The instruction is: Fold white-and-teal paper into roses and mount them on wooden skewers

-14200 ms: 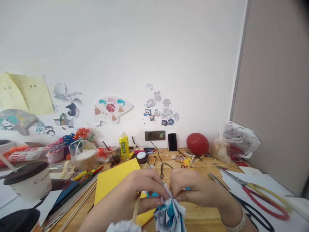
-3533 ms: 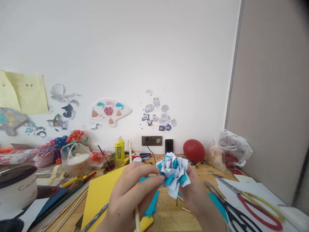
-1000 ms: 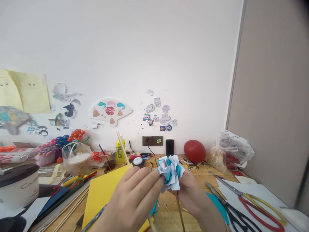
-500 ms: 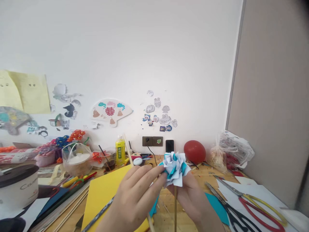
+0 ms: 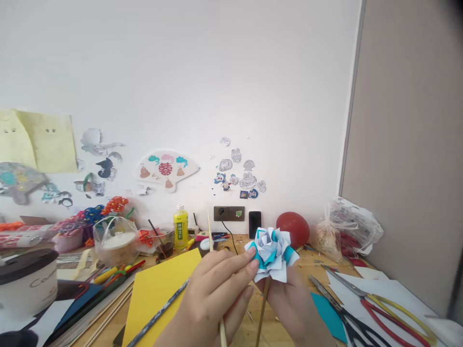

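Observation:
A blue-and-white paper flower (image 5: pixel 271 253) with layered, pointed petals sits atop a thin brown stem (image 5: pixel 263 311). My right hand (image 5: pixel 294 306) is closed around its underside from behind, most of those fingers hidden by the petals and stem. From the left, my left hand (image 5: pixel 217 291) reaches over, fingertips pressing the flower's left petals. Tucked in that same hand is a pale wooden stick (image 5: pixel 210 231), poking out above the knuckles and below the palm.
Yellow paper (image 5: pixel 155 294) lies left with a patterned grey stick (image 5: pixel 159 311) on it. Black-handled scissors (image 5: pixel 340 308) and red-and-yellow-handled scissors (image 5: pixel 383 311) lie right, by blue paper (image 5: pixel 327 313). Behind stand a yellow bottle (image 5: pixel 181 226), a phone (image 5: pixel 255 224) and a red balloon (image 5: pixel 292 229). A lidded cup (image 5: pixel 29 284) stands left.
The flower and both hands have shifted slightly right. The flower's stem now leans, its lower end further left, and the pale stick in my left hand stands more upright.

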Tool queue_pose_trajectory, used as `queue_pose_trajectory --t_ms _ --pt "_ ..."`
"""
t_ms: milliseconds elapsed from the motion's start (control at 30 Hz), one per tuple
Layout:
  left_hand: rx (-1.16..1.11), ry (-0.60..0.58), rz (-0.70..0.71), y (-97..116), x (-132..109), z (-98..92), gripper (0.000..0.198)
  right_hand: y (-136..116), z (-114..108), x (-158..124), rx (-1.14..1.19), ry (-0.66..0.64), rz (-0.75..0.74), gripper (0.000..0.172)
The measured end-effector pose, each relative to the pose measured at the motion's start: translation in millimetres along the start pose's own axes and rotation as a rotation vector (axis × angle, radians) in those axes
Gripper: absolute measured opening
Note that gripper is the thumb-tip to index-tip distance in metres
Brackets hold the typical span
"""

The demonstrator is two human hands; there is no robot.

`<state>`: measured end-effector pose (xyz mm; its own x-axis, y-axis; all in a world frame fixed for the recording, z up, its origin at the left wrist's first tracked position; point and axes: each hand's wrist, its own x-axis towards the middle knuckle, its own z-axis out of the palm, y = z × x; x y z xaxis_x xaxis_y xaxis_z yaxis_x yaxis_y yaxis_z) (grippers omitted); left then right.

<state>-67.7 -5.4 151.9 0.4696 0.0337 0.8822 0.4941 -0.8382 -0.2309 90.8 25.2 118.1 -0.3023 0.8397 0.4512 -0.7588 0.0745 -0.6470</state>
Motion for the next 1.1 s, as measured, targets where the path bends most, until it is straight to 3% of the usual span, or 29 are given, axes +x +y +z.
queue_pose_trajectory --t_ms 200,367,467,600,700,833,967,1100 --pt "-0.121 -0.047 -0.095 3.3 -2.7 7.8 0.041 -7.2 -7.0 1.3 -0.274 0.015 -0.211 0.031" --pt "-0.230 0.055 -0.241 7.0 4.4 6.6 0.028 -19.8 -10.8 1.7 -0.436 0.063 -0.266 0.017" --pt "-0.304 0.081 -0.448 7.8 9.8 -1.4 0.018 -29.3 -9.1 2.2 -0.720 -0.024 -0.498 0.009" --pt "-0.246 0.190 -0.684 8.3 11.8 -10.1 0.019 -36.9 -2.5 -1.0 -1.257 -0.091 -0.932 0.009" --pt "-0.160 0.204 -0.695 7.3 11.0 -11.2 0.018 -34.6 4.3 -6.5 -1.622 -0.124 -1.242 0.016" --pt "-0.117 0.129 -0.627 4.8 9.6 -10.3 0.017 -27.3 14.4 -11.8 -1.897 -0.174 -1.490 0.027" --pt "0.008 0.076 -0.571 6.8 5.4 -5.9 0.011 -21.2 14.6 -10.3 -1.953 -0.141 -1.578 0.030" --pt "0.074 0.098 -0.603 17.8 2.4 1.7 0.019 -16.4 5.4 -8.9 -2.004 -0.115 -1.607 0.022"
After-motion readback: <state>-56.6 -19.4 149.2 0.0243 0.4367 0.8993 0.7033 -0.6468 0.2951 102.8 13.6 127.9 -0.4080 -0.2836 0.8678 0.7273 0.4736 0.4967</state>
